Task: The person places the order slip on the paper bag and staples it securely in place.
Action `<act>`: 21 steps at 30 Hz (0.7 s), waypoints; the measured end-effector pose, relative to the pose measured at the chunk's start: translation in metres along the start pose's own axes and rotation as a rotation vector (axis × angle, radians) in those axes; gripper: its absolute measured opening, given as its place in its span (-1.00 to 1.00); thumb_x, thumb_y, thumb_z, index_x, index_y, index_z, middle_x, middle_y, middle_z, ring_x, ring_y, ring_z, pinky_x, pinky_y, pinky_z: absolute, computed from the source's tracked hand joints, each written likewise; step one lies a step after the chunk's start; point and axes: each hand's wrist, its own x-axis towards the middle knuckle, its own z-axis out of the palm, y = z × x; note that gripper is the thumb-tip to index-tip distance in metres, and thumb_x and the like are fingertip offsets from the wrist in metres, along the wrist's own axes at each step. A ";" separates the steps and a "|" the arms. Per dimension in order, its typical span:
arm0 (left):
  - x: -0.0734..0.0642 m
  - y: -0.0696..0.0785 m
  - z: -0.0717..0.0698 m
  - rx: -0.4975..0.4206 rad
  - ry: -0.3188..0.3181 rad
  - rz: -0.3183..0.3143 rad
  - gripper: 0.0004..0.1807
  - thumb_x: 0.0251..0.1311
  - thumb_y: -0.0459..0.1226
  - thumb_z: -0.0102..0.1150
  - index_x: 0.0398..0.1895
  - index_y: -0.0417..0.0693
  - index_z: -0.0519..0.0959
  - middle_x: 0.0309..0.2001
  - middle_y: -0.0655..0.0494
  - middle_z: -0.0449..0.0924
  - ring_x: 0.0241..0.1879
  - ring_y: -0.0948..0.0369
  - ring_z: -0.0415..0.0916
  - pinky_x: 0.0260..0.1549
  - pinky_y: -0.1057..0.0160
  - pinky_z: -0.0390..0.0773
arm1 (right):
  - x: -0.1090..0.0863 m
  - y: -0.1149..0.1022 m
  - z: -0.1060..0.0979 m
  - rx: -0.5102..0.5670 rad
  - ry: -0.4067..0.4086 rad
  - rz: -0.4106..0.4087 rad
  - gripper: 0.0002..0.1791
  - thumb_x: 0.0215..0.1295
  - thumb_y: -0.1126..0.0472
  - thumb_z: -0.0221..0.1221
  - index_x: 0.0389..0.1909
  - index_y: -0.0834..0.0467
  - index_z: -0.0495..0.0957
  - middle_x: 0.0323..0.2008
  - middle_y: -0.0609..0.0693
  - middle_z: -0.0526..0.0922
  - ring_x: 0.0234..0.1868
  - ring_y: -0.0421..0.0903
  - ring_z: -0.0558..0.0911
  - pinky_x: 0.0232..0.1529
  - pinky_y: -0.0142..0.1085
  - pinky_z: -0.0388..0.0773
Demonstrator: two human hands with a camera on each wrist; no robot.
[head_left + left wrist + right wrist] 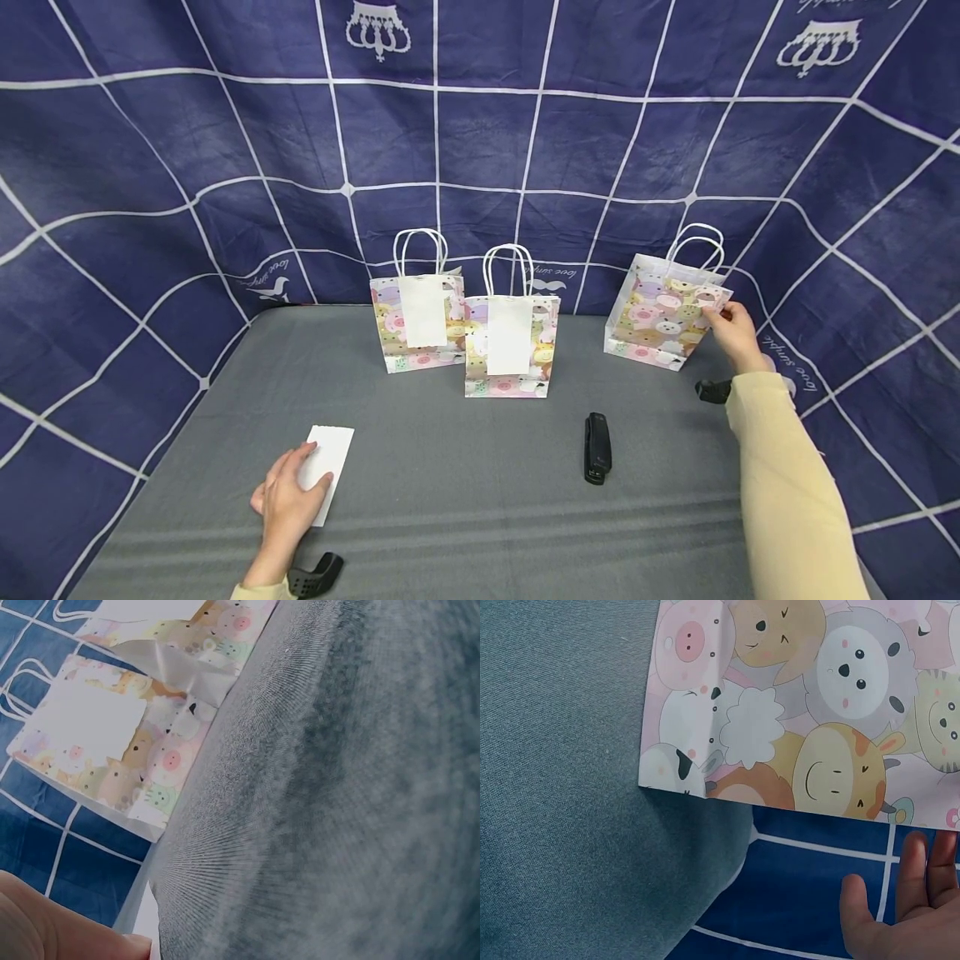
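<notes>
My left hand (288,492) is low on the left, thumb and fingers gripping the edges of a blank white card (337,450). In the left wrist view the thumb (112,941) lies against the card's edge (154,930). At the far right my right hand (735,333) pinches the upper right edge of a paper gift bag (660,321) printed with cartoon animals. This bag stands tilted, twisted white handles up, with no white card on its front. The right wrist view shows the lower fingers (911,877) beside the bag's edge; thumb and index are out of frame there.
Two matching bags stand upright at the back middle, the left bag (386,325) and the nearer bag (547,342), each with a white card on its front. A black stapler (597,448) lies on the grey cloth right of centre. Blue gridded curtains (487,142) surround the table.
</notes>
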 end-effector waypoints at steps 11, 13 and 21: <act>0.000 -0.002 0.001 0.014 -0.038 0.012 -0.41 -0.05 -0.39 0.23 0.14 -0.29 0.37 0.25 -0.34 0.25 0.24 -0.16 0.10 0.07 -0.17 -0.15 | -0.006 -0.007 0.001 -0.023 0.011 0.029 -0.50 0.43 0.12 -0.09 0.09 0.52 0.22 -0.11 0.19 0.35 -0.27 -0.28 0.28 -0.23 -0.40 0.25; 0.001 -0.002 0.001 0.016 -0.039 0.008 -0.41 -0.05 -0.38 0.23 0.14 -0.30 0.37 0.25 -0.33 0.25 0.24 -0.16 0.09 0.07 -0.17 -0.15 | -0.007 -0.006 0.002 -0.021 0.016 0.037 -0.48 0.43 0.11 -0.09 0.11 0.51 0.22 -0.08 0.19 0.35 -0.25 -0.28 0.28 -0.22 -0.40 0.25; 0.000 -0.002 0.001 0.015 -0.047 0.008 -0.44 -0.01 -0.39 0.22 0.14 -0.31 0.37 0.26 -0.31 0.25 0.25 -0.15 0.11 0.08 -0.16 -0.16 | -0.011 -0.004 0.006 0.022 0.059 0.061 -0.45 0.41 0.07 -0.06 0.15 0.47 0.24 -0.12 0.06 0.36 -0.26 -0.34 0.28 -0.18 -0.43 0.25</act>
